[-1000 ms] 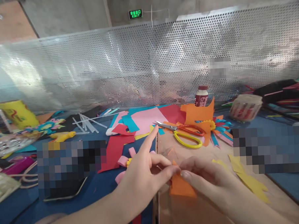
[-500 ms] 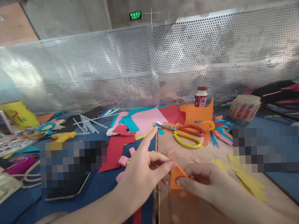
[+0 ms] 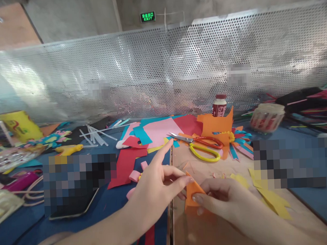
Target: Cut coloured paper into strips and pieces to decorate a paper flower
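A small folded piece of orange paper is held between both hands above the brown board. My left hand pinches its upper edge between thumb and fingers, with the index finger stretched forward. Lower down, my right hand grips the same paper, thumb on the near face. Beyond the hands lie scissors with one red and one yellow handle, blades pointing left. Pink paper loops sit just left of my left hand, and yellow paper scraps are to the right.
Sheets of coloured paper lie at the back, with a bottle behind an orange sheet. A jar stands at right. At left are a phone, a yellow glue gun, glue sticks and a yellow can.
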A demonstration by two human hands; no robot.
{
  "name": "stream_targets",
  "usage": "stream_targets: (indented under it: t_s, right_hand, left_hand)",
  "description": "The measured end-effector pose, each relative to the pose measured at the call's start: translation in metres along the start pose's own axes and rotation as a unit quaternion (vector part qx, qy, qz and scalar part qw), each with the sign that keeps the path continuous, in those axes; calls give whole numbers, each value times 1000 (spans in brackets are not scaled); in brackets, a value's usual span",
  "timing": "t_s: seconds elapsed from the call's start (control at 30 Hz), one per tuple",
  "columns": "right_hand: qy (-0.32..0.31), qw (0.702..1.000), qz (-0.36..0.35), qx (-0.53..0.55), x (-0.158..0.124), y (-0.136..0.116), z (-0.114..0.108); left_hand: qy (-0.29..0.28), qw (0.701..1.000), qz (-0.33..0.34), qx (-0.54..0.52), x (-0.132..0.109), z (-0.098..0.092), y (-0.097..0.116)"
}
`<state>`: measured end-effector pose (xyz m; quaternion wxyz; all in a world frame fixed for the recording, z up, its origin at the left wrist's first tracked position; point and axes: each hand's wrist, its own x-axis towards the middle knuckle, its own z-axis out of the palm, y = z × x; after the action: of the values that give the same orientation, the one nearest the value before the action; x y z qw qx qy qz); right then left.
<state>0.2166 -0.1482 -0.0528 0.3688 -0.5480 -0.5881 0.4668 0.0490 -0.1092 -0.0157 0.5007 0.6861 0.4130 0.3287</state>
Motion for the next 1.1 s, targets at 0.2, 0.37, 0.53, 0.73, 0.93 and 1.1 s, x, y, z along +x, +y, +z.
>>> stream_targets:
  t_s: [0.2,0.37,0.53,0.73,0.93,1.1]
  right_hand:
    - [1,1000,2,-13,0,-2,0]
    - [3,1000,-3,-7,0,0,0]
    - [3,1000,6,-7,0,0,1]
    - [18,999,5,-31,-1,1,2]
    - [28,998,9,-55,0,6,2]
    - [25,995,-8,-92,-2,3,1]
  left_hand:
    - [3,1000,11,25,0,0,-2]
    - [-8,1000,4,3,1,0,-2]
    - [-12,1000,12,-9,0,1,-4]
    - [-29,999,-16,-1,2,-1,-2]
    - [-53,993,-68,-81,7,-3,-1]
    - [-54,990,-89,-98,9,-3,-2]
